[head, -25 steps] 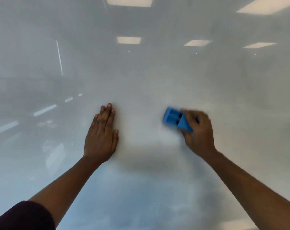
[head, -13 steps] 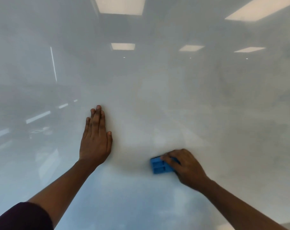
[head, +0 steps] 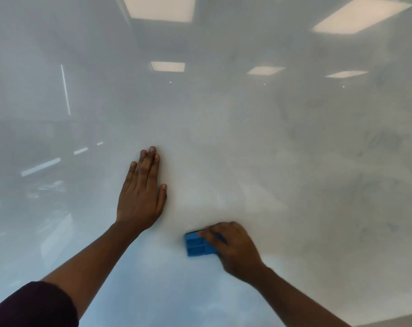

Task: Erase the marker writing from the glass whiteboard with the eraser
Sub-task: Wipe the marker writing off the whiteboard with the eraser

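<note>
The glass whiteboard (head: 247,142) fills nearly the whole view, a pale, hazy pane that mirrors ceiling light panels (head: 160,8) along its top and carries faint grey smears of marker residue (head: 370,147) on its right part. The left hand (head: 141,194) lies flat against the glass, fingers straight and close together, thumb out to the side, holding nothing; a dark sleeve (head: 32,305) covers the arm near the lower left corner. Below and to the right of that flat hand, near but apart from it, the right hand (head: 233,249) grips the blue eraser (head: 196,245), its fingers curled over the eraser's right portion. The eraser's ribbed blue back faces the camera and juts out to the left of the curled fingers, with a thin dark edge showing along its top. The right hand and eraser are slightly blurred, so I cannot tell exactly how the thumb sits. Left of the flat hand, the glass reflects bright strips (head: 41,166).
</note>
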### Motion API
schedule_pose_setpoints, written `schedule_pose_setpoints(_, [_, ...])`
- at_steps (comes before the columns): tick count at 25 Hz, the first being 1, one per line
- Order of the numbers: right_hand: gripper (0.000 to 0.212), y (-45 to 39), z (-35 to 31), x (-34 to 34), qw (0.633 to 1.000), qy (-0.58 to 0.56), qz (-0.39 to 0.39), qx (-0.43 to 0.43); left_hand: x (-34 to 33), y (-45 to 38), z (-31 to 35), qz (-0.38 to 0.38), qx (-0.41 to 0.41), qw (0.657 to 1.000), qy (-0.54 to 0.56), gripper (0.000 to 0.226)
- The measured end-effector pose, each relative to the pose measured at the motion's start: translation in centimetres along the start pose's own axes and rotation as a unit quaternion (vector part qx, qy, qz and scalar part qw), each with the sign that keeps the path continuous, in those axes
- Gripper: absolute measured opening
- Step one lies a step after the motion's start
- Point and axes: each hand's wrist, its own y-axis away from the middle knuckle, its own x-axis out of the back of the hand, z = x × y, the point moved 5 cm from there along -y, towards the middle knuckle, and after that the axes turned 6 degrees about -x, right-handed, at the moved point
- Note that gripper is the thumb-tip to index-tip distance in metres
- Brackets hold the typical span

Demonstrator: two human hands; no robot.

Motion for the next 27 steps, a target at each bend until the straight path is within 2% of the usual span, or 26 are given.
schedule_pose_setpoints(2, [0.064, 0.0, 6.4, 3.7, 0.99, -0.003, 0.061, -0.126, -0.4, -1.0, 1.8, -0.008, -0.037, 0.999, -0.007, 0.071])
schedule_pose_setpoints(4, [0.064, -2.6, 12.3, 8.0, 0.962, -0.007, 0.127, -0.242, -0.5, -2.9, 3.0, -0.01, -0.054, 0.998, -0.012, 0.07])
schedule_pose_setpoints(7, [0.074, -10.8, 18.2, 13.3, 0.913, -0.045, 0.219, -0.34, -0.5, -6.8, 5.2, -0.002, -0.054, 0.998, -0.008, 0.072])
schedule_pose_setpoints(9, [0.077, -15.8, 18.9, 13.9, 0.888, -0.055, 0.255, -0.379, -0.8, -8.5, 6.4, 0.007, -0.041, 0.999, -0.003, 0.073])
schedule_pose_setpoints(10, [0.077, -17.2, 17.7, 13.5, 0.895, -0.043, 0.253, -0.365, -0.9, -8.9, 6.9, 0.014, -0.029, 0.999, -0.002, 0.073])
schedule_pose_setpoints(11, [0.076, -17.6, 15.8, 12.8, 0.918, -0.02, 0.236, -0.318, -1.1, -8.9, 7.1, 0.022, -0.018, 1.0, -0.001, 0.072])
schedule_pose_setpoints(13, [0.079, -15.3, 12.3, 10.7, 0.977, 0.047, 0.147, -0.147, -1.5, -8.3, 7.4, 0.035, -0.01, 0.999, -0.004, 0.071])
schedule_pose_setpoints(15, [0.081, -11.4, 11.9, 9.6, 0.993, 0.109, 0.05, 0.007, -1.6, -7.8, 7.3, 0.039, -0.011, 0.999, -0.005, 0.071])
schedule_pose_setpoints(16, [0.079, -10.6, 13.3, 10.2, 0.99, 0.13, 0.033, 0.036, -1.7, -7.9, 7.4, 0.04, -0.011, 0.999, -0.002, 0.072])
schedule_pose_setpoints(18, [0.074, -11.3, 17.6, 12.5, 0.987, 0.142, 0.071, -0.027, -1.8, -8.8, 8.6, 0.038, -0.025, 0.999, 0.004, 0.073])
schedule_pose_setpoints(20, [0.072, -13.7, 22.3, 15.7, 0.964, 0.11, 0.174, -0.17, -2.1, -10.6, 10.5, 0.032, -0.052, 0.998, 0.004, 0.072])
schedule_pose_setpoints(21, [0.071, -14.9, 24.5, 17.3, 0.937, 0.081, 0.229, -0.252, -2.3, -11.7, 11.5, 0.032, -0.061, 0.998, 0.007, 0.071])
schedule_pose_setpoints(23, [0.069, -16.8, 26.4, 18.9, 0.86, 0.016, 0.316, -0.401, -2.7, -14.2, 13.1, 0.029, -0.067, 0.997, 0.015, 0.069])
schedule_pose_setpoints(24, [0.067, -17.5, 25.7, 18.8, 0.844, 0.014, 0.332, -0.421, -2.9, -15.2, 13.8, 0.027, -0.071, 0.997, 0.016, 0.069])
schedule_pose_setpoints(25, [0.065, -17.9, 24.6, 18.6, 0.861, 0.04, 0.327, -0.389, -3.2, -16.3, 14.7, 0.027, -0.077, 0.997, 0.012, 0.069])
schedule_pose_setpoints(27, [0.065, -18.3, 21.0, 16.7, 0.948, 0.116, 0.224, -0.196, -3.6, -17.5, 15.2, 0.025, -0.072, 0.997, 0.004, 0.072])
